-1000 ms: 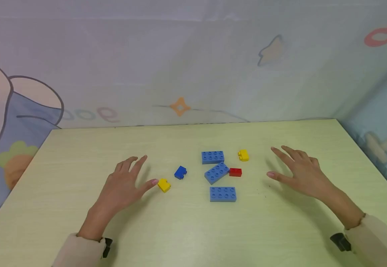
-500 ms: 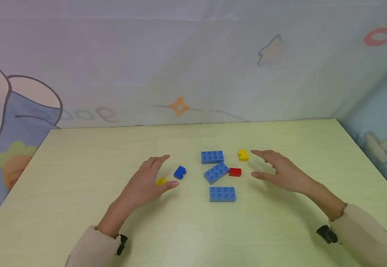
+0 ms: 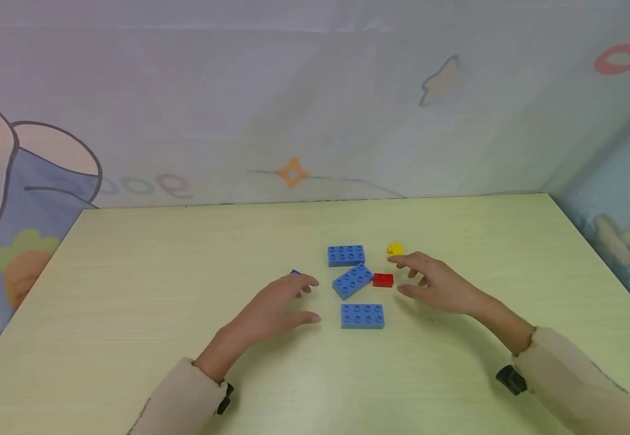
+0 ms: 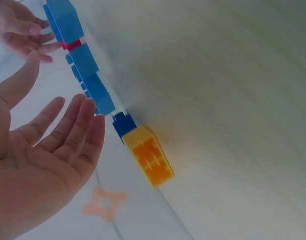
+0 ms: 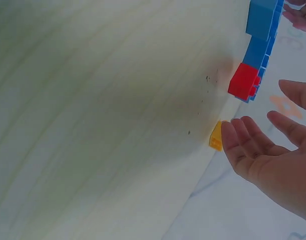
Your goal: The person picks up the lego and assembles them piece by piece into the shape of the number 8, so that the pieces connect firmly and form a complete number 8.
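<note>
- The left hand (image 3: 271,309) hangs between eight and nine o'clock from the bricks (twelve is the far edge of the counter (image 3: 130,260)); it is released, fingers relaxed, grasping nothing.
- The left yellow brick (image 4: 150,160) is hidden behind this hand in the head view; because it is covered, a low finger might knock it.
- The small dark blue brick (image 4: 123,125) peeps out at one o'clock of the left hand, with the same danger.
- The far light blue brick (image 3: 346,256), the oblique middle light blue brick (image 3: 352,281) and the near light blue brick (image 3: 362,316) lie close; pushing one could disturb its neighbours.
- The red brick (image 3: 383,280), at three o'clock, seems to touch the middle one, so a careless pinch may move both.
- The right yellow brick (image 3: 396,248) lies at one o'clock from the red; the index finger partly covers it, and contact I cannot tell.
- The right hand (image 3: 441,286) is also released; its spread fingers could brush two bricks together.
</note>
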The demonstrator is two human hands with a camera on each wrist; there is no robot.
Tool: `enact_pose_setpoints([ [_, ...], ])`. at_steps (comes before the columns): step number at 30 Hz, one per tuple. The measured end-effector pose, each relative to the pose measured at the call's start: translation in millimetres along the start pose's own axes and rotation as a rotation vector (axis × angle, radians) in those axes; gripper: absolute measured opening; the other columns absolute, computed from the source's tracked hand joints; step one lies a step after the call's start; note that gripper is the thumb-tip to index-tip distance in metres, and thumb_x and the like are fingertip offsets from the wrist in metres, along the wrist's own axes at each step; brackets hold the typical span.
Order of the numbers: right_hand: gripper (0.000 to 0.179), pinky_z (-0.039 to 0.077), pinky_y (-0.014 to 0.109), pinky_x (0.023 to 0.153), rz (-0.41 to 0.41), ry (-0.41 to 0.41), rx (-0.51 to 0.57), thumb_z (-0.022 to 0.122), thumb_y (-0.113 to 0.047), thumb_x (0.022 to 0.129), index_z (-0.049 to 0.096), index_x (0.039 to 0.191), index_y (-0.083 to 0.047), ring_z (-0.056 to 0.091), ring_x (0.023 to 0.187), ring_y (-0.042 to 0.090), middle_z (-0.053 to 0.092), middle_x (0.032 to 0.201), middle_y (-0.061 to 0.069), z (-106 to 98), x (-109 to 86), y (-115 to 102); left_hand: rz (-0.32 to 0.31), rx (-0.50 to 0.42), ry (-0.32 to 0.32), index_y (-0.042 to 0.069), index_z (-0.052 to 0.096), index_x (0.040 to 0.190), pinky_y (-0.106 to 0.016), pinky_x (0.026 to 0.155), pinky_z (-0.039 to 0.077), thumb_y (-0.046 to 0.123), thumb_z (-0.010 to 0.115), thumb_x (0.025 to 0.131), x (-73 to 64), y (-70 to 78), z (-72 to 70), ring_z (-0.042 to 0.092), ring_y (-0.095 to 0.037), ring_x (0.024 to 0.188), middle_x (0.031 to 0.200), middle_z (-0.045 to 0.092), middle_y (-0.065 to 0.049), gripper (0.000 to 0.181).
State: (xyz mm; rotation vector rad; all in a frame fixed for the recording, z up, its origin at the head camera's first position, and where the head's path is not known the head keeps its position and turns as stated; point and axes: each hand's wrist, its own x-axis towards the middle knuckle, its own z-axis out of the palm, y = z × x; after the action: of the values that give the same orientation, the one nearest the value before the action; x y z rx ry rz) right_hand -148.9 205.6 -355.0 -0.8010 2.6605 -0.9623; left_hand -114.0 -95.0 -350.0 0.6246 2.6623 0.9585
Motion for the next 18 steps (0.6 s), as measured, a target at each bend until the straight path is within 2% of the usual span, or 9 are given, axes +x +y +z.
enact_pose_setpoints([
  [10, 0.044, 0.050, 0.031, 0.072, -0.011, -0.013, 0.032, 0.063, -0.007, 0.085, 0.049, 0.125, 0.005, 0.052, 0.090, 0.025, 0.054, 0.109, 0.017, 5, 5.9, 0, 0.035, -0.003, -0.120, 0.007, 0.056, 0.117, -0.034, 0.084, 0.045, 0.020, 0.068, 0.083, 13.9, 13.0, 12.9, 0.053, -0.020, 0.099, 0.107, 0.059, -0.006, 0.039],
  [13, 0.043, 0.050, 0.032, 0.073, 0.002, -0.017, 0.037, 0.063, -0.008, 0.086, 0.050, 0.125, 0.004, 0.052, 0.090, 0.025, 0.055, 0.109, 0.016, 5, 6.9, 0, 0.021, 0.000, -0.143, 0.009, 0.057, 0.116, -0.033, 0.083, 0.045, 0.022, 0.068, 0.083, 17.8, 15.1, 16.1, 0.053, -0.019, 0.098, 0.105, 0.059, -0.005, 0.037],
  [18, 0.041, 0.049, 0.032, 0.074, 0.022, -0.019, 0.037, 0.062, -0.007, 0.086, 0.051, 0.123, 0.003, 0.052, 0.090, 0.023, 0.056, 0.109, 0.015, 6, 8.1, -1, -0.006, 0.064, -0.173, 0.010, 0.058, 0.116, -0.030, 0.082, 0.045, 0.025, 0.068, 0.083, 22.1, 18.1, 19.7, 0.053, -0.018, 0.096, 0.103, 0.060, -0.004, 0.038],
])
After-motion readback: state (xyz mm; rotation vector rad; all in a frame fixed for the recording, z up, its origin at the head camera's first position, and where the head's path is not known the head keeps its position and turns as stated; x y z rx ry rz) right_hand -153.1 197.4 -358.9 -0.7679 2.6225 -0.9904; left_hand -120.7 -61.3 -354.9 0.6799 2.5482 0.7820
